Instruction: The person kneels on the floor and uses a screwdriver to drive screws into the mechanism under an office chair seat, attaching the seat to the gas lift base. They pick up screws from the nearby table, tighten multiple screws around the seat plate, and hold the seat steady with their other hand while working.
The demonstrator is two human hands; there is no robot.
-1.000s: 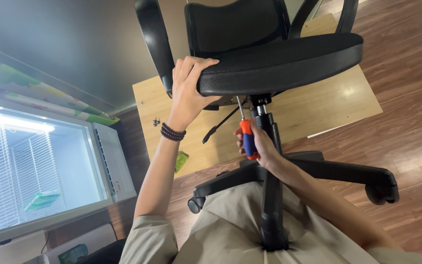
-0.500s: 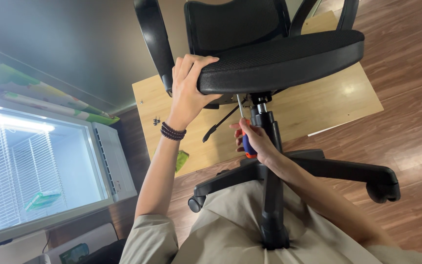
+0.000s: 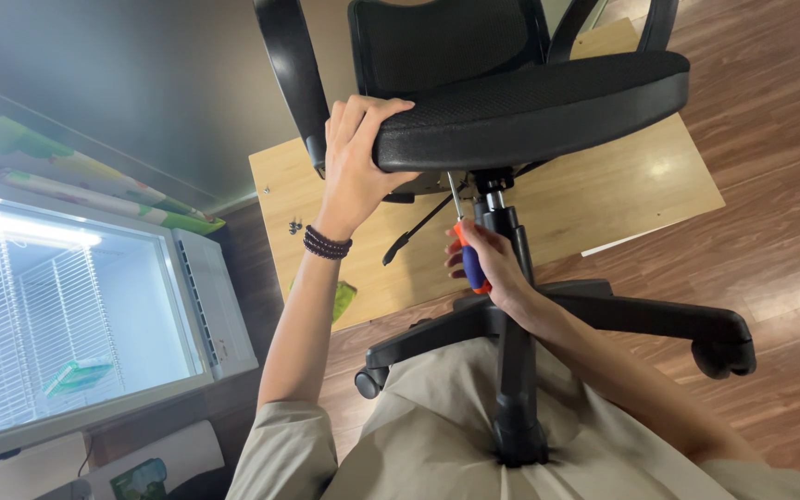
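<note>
A: Status of the screwdriver (image 3: 468,252)?

B: Held in the right hand (image 3: 493,268), which has shifted slightly; shaft angled up under the seat (image 3: 530,106). Work at the underside continues.

A: Left hand (image 3: 356,157)?

B: Still clamped on the seat's front edge.

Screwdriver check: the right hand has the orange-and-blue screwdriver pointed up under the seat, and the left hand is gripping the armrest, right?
Not quite. In the head view the left hand grips the front edge of the black seat, not the armrest. The rest holds: the right hand has the screwdriver pointed up under the seat.
</note>
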